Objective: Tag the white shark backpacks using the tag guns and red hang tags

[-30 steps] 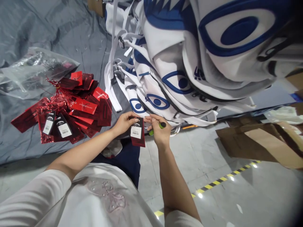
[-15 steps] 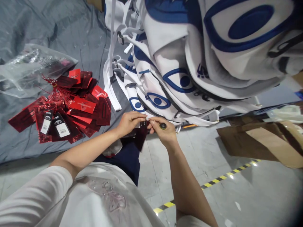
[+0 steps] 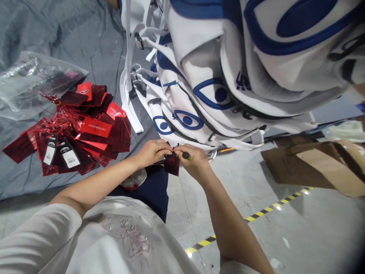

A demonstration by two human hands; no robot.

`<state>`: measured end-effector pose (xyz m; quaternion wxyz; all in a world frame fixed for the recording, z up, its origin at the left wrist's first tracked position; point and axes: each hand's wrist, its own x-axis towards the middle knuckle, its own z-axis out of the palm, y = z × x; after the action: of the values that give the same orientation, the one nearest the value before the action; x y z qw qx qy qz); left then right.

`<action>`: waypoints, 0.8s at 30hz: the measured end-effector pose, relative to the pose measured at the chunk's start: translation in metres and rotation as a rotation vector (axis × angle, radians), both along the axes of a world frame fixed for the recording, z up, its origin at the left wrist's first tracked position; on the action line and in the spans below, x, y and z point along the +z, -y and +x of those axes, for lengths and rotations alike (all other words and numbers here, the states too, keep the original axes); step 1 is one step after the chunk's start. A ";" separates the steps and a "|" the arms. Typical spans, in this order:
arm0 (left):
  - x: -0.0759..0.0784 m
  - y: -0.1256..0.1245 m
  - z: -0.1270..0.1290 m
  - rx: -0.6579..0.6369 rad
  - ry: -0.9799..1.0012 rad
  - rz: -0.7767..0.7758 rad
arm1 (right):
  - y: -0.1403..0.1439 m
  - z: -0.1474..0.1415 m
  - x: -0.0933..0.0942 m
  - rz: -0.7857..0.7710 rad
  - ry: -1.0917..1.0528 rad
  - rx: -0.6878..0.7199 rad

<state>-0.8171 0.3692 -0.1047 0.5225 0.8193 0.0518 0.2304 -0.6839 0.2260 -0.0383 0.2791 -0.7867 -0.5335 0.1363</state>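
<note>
My left hand (image 3: pixel 154 153) is closed in a pinch at the top of a dark red hang tag (image 3: pixel 172 165), which dangles below the fingertips. Close against it, my right hand (image 3: pixel 194 160) has its fingers pressed together around a small tool with a round black-and-green handle end (image 3: pixel 186 155); the tool's working end is hidden. Any string between the fingertips is too small to make out. Just beyond both hands lie stacked white backpacks (image 3: pixel 186 101) with blue eye designs, their lower edge nearly touching the fingers.
A bundle of shiny red tags (image 3: pixel 95 127), some with black-and-white labels, lies left on the grey cloth (image 3: pixel 94 23). Behind it is a clear plastic bag (image 3: pixel 37 82). An open cardboard box (image 3: pixel 296 167) stands on the floor at right, near yellow-black tape (image 3: pixel 264 211).
Both hands have shifted slightly left and down, still together. The hanging tag has swung and turned, showing more of its red face. My view has tilted a little.
</note>
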 end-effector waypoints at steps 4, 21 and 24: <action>-0.002 0.001 0.001 0.009 -0.034 0.100 | 0.002 -0.002 -0.002 -0.005 0.106 0.038; 0.028 -0.003 0.005 -0.111 -0.340 0.434 | -0.001 -0.003 -0.025 -0.011 0.334 0.190; 0.029 0.004 0.006 -0.085 -0.366 0.466 | -0.001 -0.003 -0.025 -0.020 0.326 0.172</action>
<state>-0.8108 0.3649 -0.0755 0.3117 0.9464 0.0564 0.0626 -0.6874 0.2275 -0.0637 0.1685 -0.7525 -0.6357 0.0358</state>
